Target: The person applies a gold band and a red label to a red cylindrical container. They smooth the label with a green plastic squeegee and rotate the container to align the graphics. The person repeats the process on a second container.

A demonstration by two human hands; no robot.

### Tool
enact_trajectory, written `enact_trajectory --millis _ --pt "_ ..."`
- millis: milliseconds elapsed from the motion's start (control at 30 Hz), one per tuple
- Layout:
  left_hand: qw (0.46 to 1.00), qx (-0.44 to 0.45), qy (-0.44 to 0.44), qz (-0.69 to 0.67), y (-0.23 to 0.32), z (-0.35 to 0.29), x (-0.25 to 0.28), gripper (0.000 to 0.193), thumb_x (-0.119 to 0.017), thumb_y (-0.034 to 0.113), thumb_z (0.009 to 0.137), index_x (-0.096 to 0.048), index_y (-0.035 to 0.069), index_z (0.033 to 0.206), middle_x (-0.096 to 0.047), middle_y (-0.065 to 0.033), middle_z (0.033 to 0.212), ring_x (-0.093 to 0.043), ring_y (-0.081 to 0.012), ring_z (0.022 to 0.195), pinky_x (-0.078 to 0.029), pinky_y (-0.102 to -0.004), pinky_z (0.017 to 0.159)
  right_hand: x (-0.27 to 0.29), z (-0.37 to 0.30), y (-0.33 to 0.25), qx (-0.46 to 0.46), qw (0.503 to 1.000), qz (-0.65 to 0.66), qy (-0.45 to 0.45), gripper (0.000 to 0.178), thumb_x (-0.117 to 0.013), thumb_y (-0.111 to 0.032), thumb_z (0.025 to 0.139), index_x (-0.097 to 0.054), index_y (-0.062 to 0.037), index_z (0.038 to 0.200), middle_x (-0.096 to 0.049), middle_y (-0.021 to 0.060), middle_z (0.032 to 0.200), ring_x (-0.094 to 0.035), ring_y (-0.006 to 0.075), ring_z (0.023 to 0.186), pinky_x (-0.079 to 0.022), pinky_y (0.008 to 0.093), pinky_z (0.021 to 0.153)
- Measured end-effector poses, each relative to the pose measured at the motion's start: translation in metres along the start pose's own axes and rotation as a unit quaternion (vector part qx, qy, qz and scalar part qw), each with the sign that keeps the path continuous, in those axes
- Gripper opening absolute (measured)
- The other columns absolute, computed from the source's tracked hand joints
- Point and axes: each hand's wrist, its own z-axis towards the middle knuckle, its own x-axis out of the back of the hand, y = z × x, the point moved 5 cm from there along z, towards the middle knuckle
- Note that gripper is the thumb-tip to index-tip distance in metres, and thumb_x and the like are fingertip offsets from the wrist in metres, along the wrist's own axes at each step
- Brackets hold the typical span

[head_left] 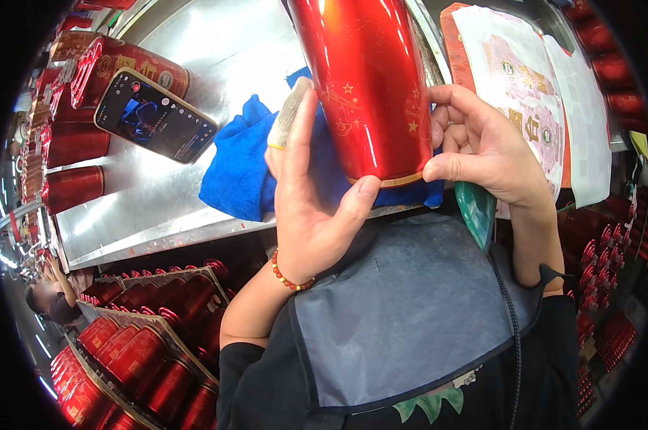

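Observation:
A large glossy red canister (370, 93) with gold stars and a gold rim lies between my two hands over the metal table. My left hand (306, 186) supports its left side and lower rim, thumb on the rim, with a knit finger cover (292, 115) on one finger. On the other side my right hand (481, 147) grips the lower right edge with thumb and bent fingers. Under the canister lies a crumpled blue cloth (241, 175). The canister's far end runs out of view at the top.
A phone (155, 115) with a lit screen leans on red canisters (73, 190) at the left of the metal table (159, 208). Printed sheets (514, 79) lie at the right. Crates of red canisters (134, 358) stand below left; a person (55, 297) is beyond them.

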Motion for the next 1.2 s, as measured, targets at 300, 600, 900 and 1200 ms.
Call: enact_trajectory --millis 300,600,900,1200 --pt "0.993 0.066 0.000 -0.102 0.002 0.005 -0.008 0.098 -0.079 0.012 0.085 -0.019 -0.002 0.161 -0.025 -0.0193 0.158 -0.032 -0.0290 0.147 -0.033 -0.0408 0.119 -0.001 0.000 -0.002 0.002 1.000 -0.001 -0.002 0.076 -0.086 -0.002 0.076 -0.047 0.0042 0.141 -0.055 0.0023 0.102 -0.058 0.0018 0.076 -0.045 0.0143 0.066" --pt "0.998 0.051 0.008 -0.023 0.000 0.006 -0.006 0.105 -0.085 0.015 0.078 -0.021 -0.004 0.159 -0.028 -0.0211 0.155 -0.031 -0.0315 0.147 -0.029 -0.0406 0.121 0.000 0.000 -0.003 0.005 1.000 -0.019 -0.005 0.077 -0.087 -0.003 0.076 -0.047 0.0044 0.141 -0.055 0.0019 0.101 -0.058 0.0020 0.076 -0.045 0.0141 0.066" --pt "0.997 0.036 0.005 -0.074 -0.005 -0.004 0.008 0.086 -0.075 0.009 0.084 -0.032 -0.003 0.157 -0.036 -0.0175 0.154 -0.037 -0.0280 0.145 -0.032 -0.0401 0.119 0.010 0.003 0.001 0.024 0.999 0.019 -0.017 0.070 -0.084 -0.008 0.082 -0.049 0.0051 0.140 -0.059 0.0016 0.097 -0.061 0.0051 0.081 -0.050 0.0179 0.071" --pt "0.994 -0.055 0.045 0.088 0.008 -0.025 0.022 0.040 -0.069 0.001 0.087 -0.066 0.000 0.127 -0.062 -0.0158 0.136 -0.055 -0.0302 0.123 -0.037 -0.0377 0.111 0.040 0.034 -0.026 0.087 0.986 -0.142 0.008 0.071 -0.074 -0.033 0.094 -0.047 0.0045 0.148 -0.064 0.0057 0.116 -0.057 0.0060 0.086 -0.048 0.0203 0.077"
